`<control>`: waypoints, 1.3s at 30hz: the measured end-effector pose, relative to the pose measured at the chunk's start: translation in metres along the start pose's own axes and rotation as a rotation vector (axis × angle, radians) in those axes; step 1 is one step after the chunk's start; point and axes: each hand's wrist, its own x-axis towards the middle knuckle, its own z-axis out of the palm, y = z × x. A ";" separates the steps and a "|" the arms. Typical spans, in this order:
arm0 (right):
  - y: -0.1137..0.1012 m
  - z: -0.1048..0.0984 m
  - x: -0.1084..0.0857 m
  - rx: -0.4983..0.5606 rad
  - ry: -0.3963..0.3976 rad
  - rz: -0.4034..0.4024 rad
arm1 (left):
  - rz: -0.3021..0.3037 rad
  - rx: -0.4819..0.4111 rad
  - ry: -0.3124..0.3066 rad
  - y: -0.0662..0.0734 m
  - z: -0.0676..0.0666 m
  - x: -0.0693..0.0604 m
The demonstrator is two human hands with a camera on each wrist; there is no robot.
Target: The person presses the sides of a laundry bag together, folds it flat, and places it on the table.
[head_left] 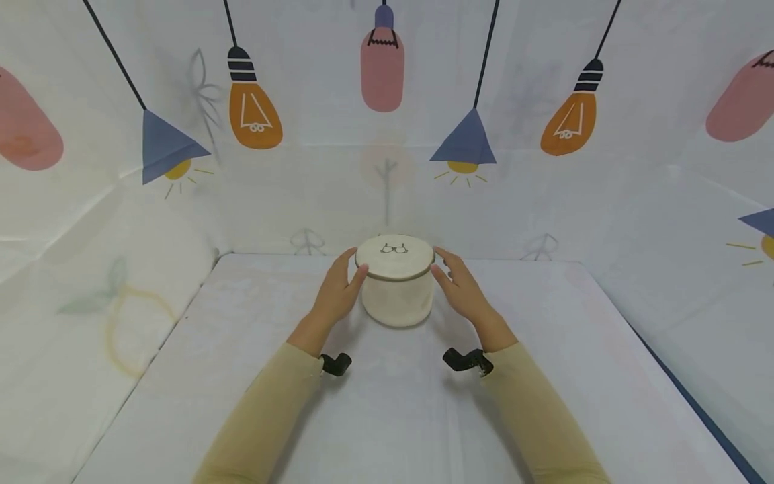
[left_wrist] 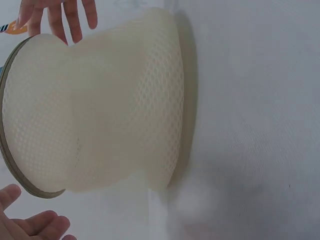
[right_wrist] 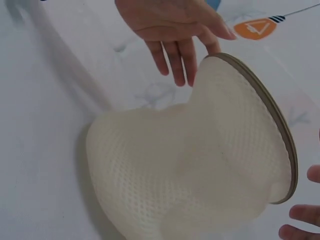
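Note:
A cream mesh laundry bag [head_left: 397, 302] stands upright on the table, shaped like a drum, with a small black glasses print on its round lid [head_left: 396, 267]. A brownish zipper [right_wrist: 276, 112] runs round the lid's edge. My left hand [head_left: 334, 289] is at the bag's left side, its thumb and fingers spread near the rim. On the opposite side my right hand [head_left: 464, 289] mirrors it, fingers likewise extended. Both wrist views show the mesh side wall [left_wrist: 120, 110], somewhat dented. Whether the fingertips press the bag or only hover close is hard to tell.
The white-covered table [head_left: 387, 417] reaches back to a cloth backdrop [head_left: 338, 195] printed with lamps and bulbs. Similar cloth hangs at left and right. A black wrist strap piece [head_left: 336, 364] sits at the left cuff, another black one [head_left: 467, 360] at the right.

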 end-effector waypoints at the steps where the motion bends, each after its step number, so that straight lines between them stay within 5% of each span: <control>1: -0.001 0.001 0.001 0.025 0.006 0.008 | -0.003 -0.020 0.004 0.000 0.001 0.001; 8: -0.005 0.011 0.009 0.096 0.027 0.095 | -0.075 -0.149 -0.001 -0.004 0.014 0.005; 18: -0.006 0.022 0.013 0.143 0.013 0.235 | -0.080 -0.223 0.033 -0.006 0.028 0.009; 39: -0.014 0.031 0.012 0.212 0.010 0.235 | -0.073 -0.322 0.077 0.011 0.040 0.004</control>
